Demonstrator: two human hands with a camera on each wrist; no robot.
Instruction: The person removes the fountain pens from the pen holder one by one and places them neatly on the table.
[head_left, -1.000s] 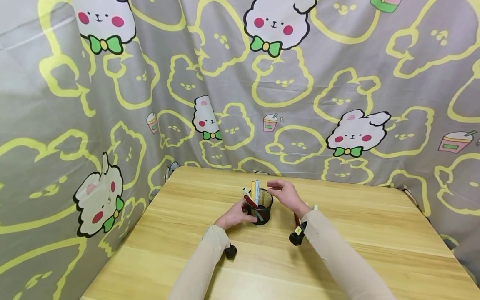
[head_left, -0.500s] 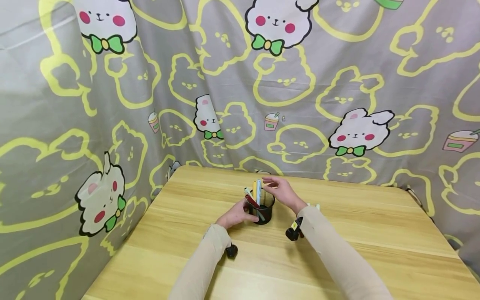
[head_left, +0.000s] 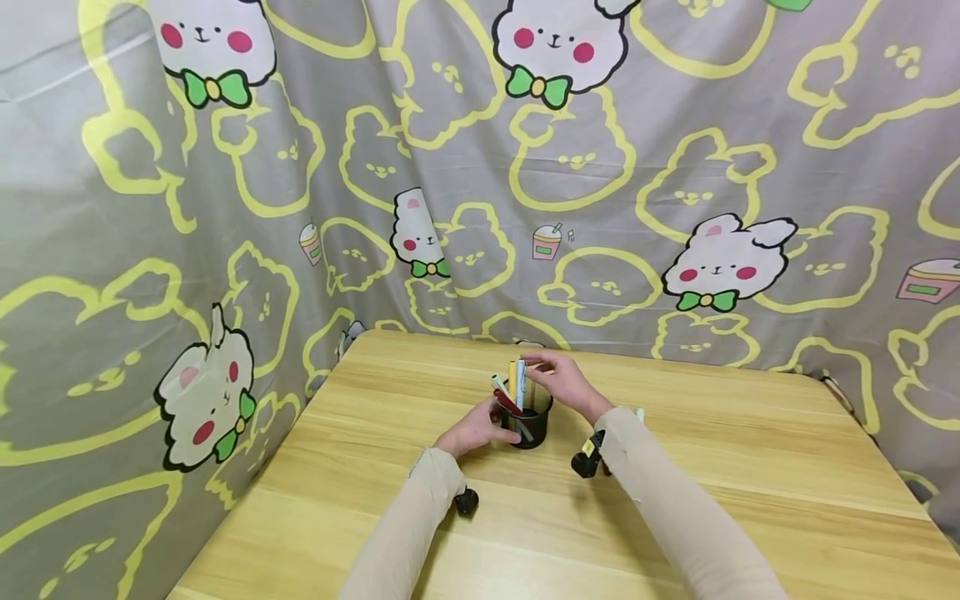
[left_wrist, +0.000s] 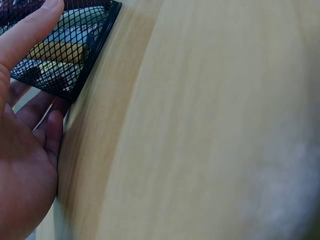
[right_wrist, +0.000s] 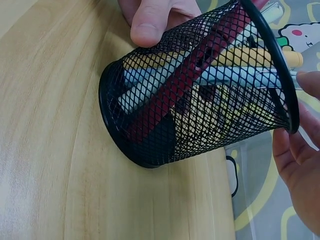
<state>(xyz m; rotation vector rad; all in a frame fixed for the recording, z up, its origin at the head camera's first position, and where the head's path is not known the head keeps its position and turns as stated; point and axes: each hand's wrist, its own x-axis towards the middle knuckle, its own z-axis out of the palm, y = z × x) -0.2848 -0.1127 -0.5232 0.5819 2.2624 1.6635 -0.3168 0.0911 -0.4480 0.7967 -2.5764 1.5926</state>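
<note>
A black mesh pen holder [head_left: 534,429] stands upright on the wooden table, with several pens leaning inside. Among them are a dark red pen [right_wrist: 165,95], an orange-yellow marker [head_left: 513,377] and a light blue marker [head_left: 521,387]. My left hand [head_left: 472,427] grips the holder from the left, its thumb [left_wrist: 30,32] across the mesh and its other fingers behind. My right hand [head_left: 564,383] is at the holder's far right rim, fingers apart and gently bent. Its thumb tip [right_wrist: 310,82] is at the light blue marker's upper end; whether they touch is unclear.
On the wooden table [head_left: 360,400], a red item [head_left: 606,469] and a pale green-white item [head_left: 639,413] lie partly hidden by the right sleeve [head_left: 652,475]. A grey curtain [head_left: 465,125] with cartoon animals hangs behind and left of the table.
My right hand has moved left along the rim, bringing its fingertips to the light blue marker's top. My left hand keeps its hold on the pen holder. The view has shifted slightly.
</note>
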